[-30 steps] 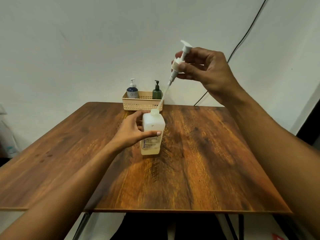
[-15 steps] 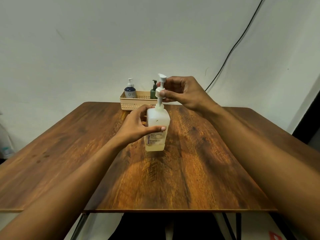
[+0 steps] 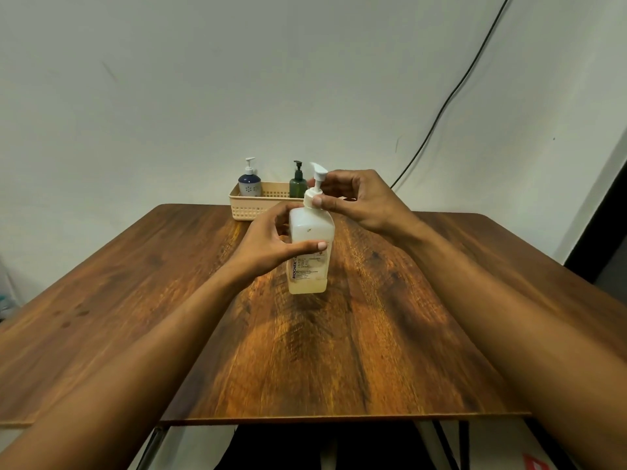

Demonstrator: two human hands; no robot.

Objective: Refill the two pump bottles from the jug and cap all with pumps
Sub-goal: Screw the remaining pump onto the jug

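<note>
Jug: translucent square plastic jug stands centre frame on the brown wooden table.
Left hand: we grip the jug's body.
Right hand: we pinch the white pump's collar.
Tip: we keep the jug upright and twist squarely.

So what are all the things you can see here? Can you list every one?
Jug: one, cloudy white with pale yellow liquid at the bottom, upright mid-table.
Pump: one, white, sitting in the jug's neck.
Round bottle: one, dark blue and white with a white pump, left end of the basket.
Slim bottle: one, dark green with a black pump, in the basket further right.
Basket: one, beige, at the table's far edge.
Table: one, brown wood.
Cable: one, black, on the wall.
Left hand: holds the jug's side.
Right hand: pinches the pump's collar.
</note>
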